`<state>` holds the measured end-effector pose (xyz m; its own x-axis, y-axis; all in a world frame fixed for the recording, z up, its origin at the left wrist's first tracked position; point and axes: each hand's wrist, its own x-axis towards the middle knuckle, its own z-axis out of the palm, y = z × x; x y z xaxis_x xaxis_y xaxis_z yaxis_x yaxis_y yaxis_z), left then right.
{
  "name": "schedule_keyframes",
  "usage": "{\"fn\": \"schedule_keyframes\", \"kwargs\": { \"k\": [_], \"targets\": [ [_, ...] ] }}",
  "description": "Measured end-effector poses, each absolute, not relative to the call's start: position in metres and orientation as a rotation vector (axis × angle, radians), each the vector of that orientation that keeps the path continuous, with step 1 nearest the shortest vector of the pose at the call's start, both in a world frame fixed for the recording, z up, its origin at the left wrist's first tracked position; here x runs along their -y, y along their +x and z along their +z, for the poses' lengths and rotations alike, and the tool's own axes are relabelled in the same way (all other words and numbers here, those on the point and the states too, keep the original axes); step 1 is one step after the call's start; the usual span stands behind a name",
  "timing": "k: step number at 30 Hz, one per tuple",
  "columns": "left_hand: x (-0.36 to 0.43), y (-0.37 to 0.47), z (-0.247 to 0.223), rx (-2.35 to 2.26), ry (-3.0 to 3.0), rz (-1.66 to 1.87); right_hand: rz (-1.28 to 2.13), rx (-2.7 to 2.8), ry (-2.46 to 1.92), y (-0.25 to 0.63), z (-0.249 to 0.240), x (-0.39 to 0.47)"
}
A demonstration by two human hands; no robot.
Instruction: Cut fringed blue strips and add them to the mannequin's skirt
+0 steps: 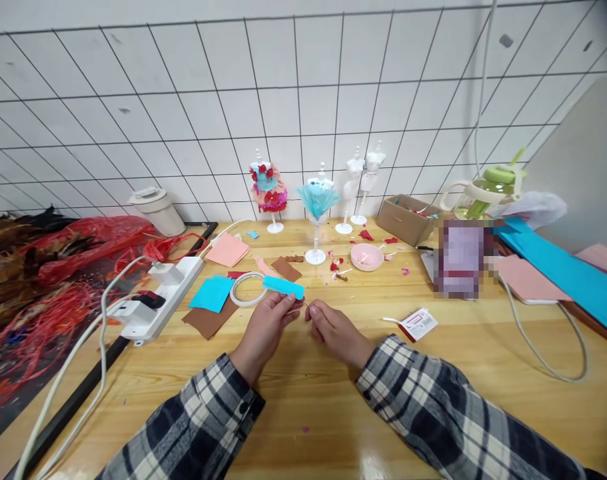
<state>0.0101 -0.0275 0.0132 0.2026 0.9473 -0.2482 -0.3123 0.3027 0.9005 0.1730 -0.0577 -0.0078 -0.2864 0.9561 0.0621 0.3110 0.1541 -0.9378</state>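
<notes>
My left hand [266,328] pinches a narrow strip of bright blue crepe paper [282,287] near its right end, so the strip points up and left. Close beside it my right hand [334,330] is closed, thumb against curled fingers, on something thin that crosses the small gap between the hands; it is too small to name. Beyond the strip lie a roll of white tape [236,298], a blue paper square [211,294] and a brown paper piece [209,323]. A small white mannequin [316,233] with a light blue pleated skirt stands ahead of my hands.
A decorated mannequin [269,190], bare white mannequins [352,190], a pink dish [367,265] and a cardboard box [406,227] stand at the back. Left lies a power strip [176,287] with cables. Right are a white label [420,325], a blurred purple item [460,257] and a green-lidded bottle [498,183].
</notes>
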Motion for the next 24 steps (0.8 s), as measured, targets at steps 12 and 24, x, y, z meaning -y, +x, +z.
{"fn": "schedule_keyframes", "kwargs": {
  "k": [12,24],
  "targets": [
    [0.037,0.021,0.01,-0.96,0.857,1.036,1.228,1.687,-1.215,0.172,-0.007,0.062],
    [0.037,0.024,0.007,-0.965,0.864,1.064,1.23,1.729,-1.21,0.172,-0.007,0.062]
  ]
}}
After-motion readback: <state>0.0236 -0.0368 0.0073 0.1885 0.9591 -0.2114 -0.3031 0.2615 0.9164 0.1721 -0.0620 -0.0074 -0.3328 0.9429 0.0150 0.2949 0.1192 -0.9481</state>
